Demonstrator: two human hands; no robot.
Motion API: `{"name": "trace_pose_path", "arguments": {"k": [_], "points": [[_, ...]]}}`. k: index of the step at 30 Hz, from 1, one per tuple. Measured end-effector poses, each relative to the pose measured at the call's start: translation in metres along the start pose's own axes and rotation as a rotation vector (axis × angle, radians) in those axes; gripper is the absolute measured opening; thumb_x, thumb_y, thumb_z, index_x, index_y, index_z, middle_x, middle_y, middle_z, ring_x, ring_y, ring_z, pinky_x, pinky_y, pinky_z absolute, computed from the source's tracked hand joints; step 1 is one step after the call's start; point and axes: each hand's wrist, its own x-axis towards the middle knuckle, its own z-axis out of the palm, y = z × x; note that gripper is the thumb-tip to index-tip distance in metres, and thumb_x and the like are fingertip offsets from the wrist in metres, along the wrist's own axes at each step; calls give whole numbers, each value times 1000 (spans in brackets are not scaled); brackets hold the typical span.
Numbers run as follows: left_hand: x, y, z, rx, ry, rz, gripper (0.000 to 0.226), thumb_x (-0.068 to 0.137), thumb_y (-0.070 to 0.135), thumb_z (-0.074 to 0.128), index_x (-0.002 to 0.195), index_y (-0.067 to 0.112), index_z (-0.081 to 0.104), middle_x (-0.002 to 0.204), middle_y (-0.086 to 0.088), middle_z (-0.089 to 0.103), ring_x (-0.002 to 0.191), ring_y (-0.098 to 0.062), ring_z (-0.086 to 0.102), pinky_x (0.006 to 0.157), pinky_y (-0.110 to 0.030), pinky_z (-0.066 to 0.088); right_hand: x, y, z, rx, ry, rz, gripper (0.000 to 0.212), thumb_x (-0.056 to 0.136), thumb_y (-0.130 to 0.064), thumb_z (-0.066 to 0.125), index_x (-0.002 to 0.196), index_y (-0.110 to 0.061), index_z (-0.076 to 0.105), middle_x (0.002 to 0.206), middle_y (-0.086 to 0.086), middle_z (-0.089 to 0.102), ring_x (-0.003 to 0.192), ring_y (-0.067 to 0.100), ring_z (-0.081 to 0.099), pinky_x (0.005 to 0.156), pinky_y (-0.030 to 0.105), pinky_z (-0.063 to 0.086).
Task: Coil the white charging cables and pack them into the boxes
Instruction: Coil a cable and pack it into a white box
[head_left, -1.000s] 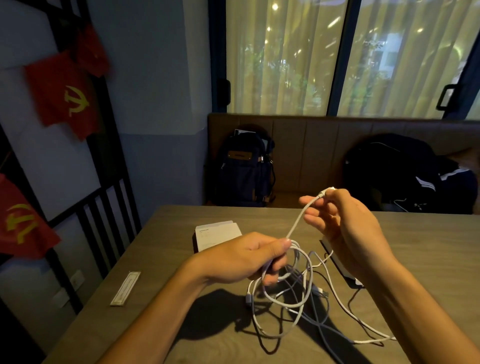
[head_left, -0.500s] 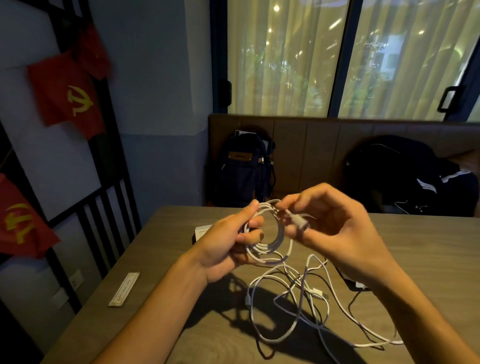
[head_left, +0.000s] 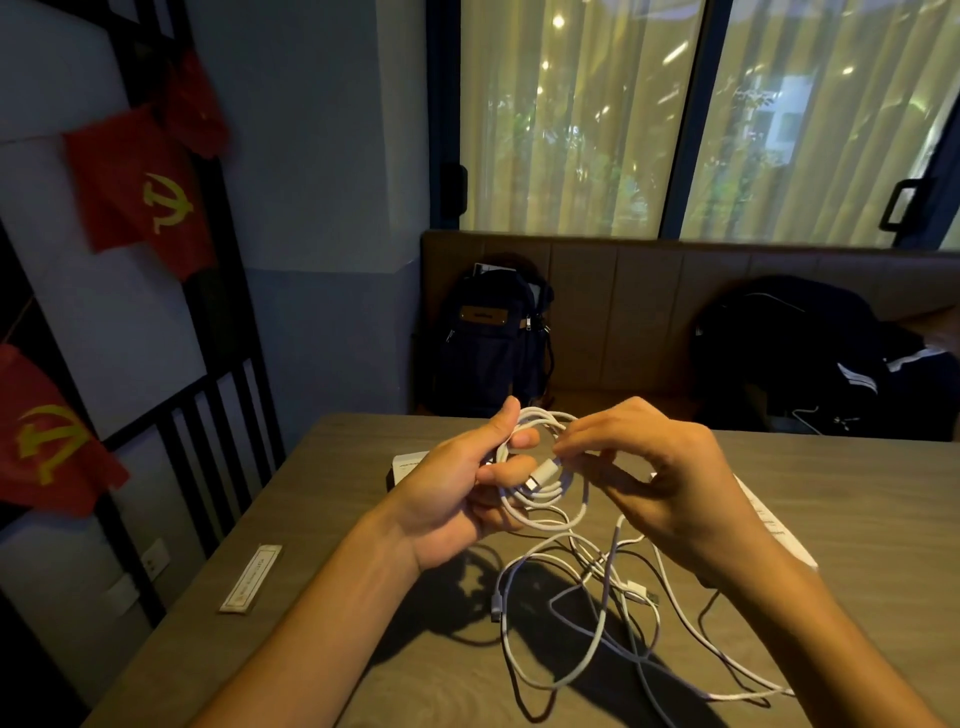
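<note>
My left hand (head_left: 457, 488) grips a small coil of white charging cable (head_left: 540, 499) above the table, thumb over the loops. My right hand (head_left: 660, 478) pinches the same cable just behind its white plug (head_left: 543, 474), which lies across the coil. Below the hands, loose white cables (head_left: 613, 623) lie tangled on the wooden table (head_left: 857, 519). A white box (head_left: 408, 465) sits behind my left hand, mostly hidden. Another white box (head_left: 774, 525) peeks out from under my right hand.
A narrow paper-wrapped strip (head_left: 251, 577) lies near the table's left edge. A dark backpack (head_left: 493, 338) and dark clothing (head_left: 810, 358) rest on the bench beyond the table. Black railing and red flags line the left wall.
The left hand lifted the gathered loops off the table into a tight coil. The right hand came down and in, bringing the plug end across the coil.
</note>
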Motion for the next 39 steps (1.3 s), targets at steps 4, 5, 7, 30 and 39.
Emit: {"name": "trace_pose_path", "arguments": {"k": [4, 5, 7, 30, 39], "points": [[-2, 1, 1, 60, 6, -1, 37, 103, 49, 43, 79, 22, 51, 53, 11, 31, 48, -6, 27, 46, -19, 32, -2, 0, 1, -5, -124, 94, 18, 87, -35, 64, 100, -40, 74, 116, -25, 56, 116, 4, 53, 88, 24, 51], [-2, 1, 1, 68, 2, -4, 38, 104, 49, 43, 79, 22, 52, 53, 11, 31, 48, -6, 25, 47, -19, 29, -2, -1, 4, 6, -126, 111, 15, 87, -38, 64, 99, -41, 74, 123, -26, 51, 122, 2, 50, 93, 22, 48], [-2, 1, -1, 66, -12, -16, 38, 104, 48, 42, 78, 22, 52, 52, 10, 30, 49, -7, 22, 51, -22, 24, -2, 0, 6, 63, -122, 164, 10, 87, -39, 68, 95, -42, 74, 138, -28, 44, 132, -3, 43, 100, 19, 43], [4, -16, 14, 956, 476, 536, 23, 102, 28, 58, 123, 37, 62, 102, 12, 72, 89, -3, 69, 73, -25, 60, -5, -10, 35, 488, 222, 591, 46, 91, -17, 72, 127, -33, 46, 98, -6, 74, 87, 14, 73, 71, 29, 62], [4, -22, 8, 1402, 456, 625, 24, 106, 27, 51, 129, 26, 58, 113, 10, 66, 100, -3, 63, 81, -23, 55, -3, -5, 32, 736, -21, 786, 52, 83, -11, 76, 127, -30, 54, 92, 16, 76, 82, 28, 73, 75, 33, 61]]}}
